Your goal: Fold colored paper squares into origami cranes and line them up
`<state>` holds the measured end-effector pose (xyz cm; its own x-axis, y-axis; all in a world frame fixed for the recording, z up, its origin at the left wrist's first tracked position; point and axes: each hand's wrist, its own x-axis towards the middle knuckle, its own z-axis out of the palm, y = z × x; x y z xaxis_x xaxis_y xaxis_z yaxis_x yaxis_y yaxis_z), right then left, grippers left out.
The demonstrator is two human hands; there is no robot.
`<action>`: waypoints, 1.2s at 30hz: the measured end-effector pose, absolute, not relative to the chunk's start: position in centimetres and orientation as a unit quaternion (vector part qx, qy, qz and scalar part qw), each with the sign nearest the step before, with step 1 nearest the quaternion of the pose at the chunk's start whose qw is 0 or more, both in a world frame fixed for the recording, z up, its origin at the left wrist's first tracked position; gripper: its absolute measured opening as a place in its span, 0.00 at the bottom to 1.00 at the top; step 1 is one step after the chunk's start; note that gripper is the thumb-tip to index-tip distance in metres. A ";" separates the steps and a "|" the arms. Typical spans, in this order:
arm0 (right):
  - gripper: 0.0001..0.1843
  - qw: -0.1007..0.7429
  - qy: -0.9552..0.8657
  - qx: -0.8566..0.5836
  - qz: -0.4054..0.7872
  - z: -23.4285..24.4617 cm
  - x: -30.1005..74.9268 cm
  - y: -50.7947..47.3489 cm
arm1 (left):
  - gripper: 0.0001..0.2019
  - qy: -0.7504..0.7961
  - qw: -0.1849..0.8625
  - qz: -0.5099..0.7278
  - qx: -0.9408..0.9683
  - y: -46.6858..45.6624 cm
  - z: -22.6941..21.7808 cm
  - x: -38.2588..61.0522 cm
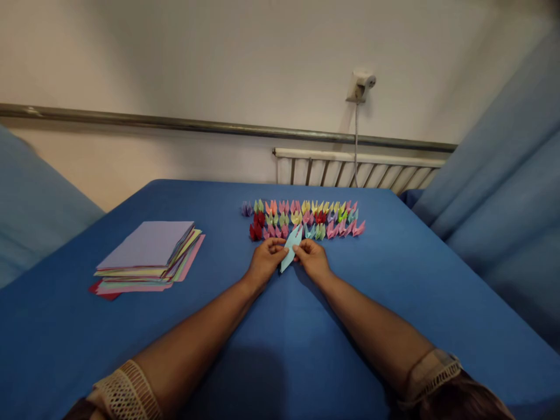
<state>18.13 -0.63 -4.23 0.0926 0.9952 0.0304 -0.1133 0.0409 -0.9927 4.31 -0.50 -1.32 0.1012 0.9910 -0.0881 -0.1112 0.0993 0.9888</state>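
Observation:
Between my two hands is a light blue piece of folded paper (290,252), long and narrow with pointed ends, tilted to the right at its top. My left hand (265,260) pinches its left edge with thumb and fingers. On the other side, my right hand (313,258) grips the right edge the same way. Just beyond the hands, small folded paper cranes (321,218) in many colours stand in rows; the held paper hides a few of them.
A stack of coloured paper sheets (144,245), lilac on top, lies at the left of the blue-covered table (210,350). Behind are a wall rail (210,125), a radiator (324,166) and a socket with a cord (359,87). Blue curtains (507,151) hang at both sides.

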 end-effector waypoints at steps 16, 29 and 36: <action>0.17 0.546 -0.465 -0.455 0.528 -4.7 18.9 0.1 | 0.13 0.470 0.615 0.416 0.477 -0.1 -0.9 3.5; 0.17 0.570 -0.451 -0.461 0.510 -4.6 18.4 -0.2 | 0.10 0.457 0.537 0.465 0.534 0.5 -2.0 3.5; 0.15 0.585 -0.501 -0.435 0.466 -4.4 18.9 -0.5 | 0.07 0.444 0.506 0.441 0.595 0.6 -1.8 3.2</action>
<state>18.90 -0.49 -4.40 0.0637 0.9814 0.1813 -0.1099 0.1875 -0.9761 3.21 0.63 -1.83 0.2181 0.9730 0.0752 0.0823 -0.0951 0.9921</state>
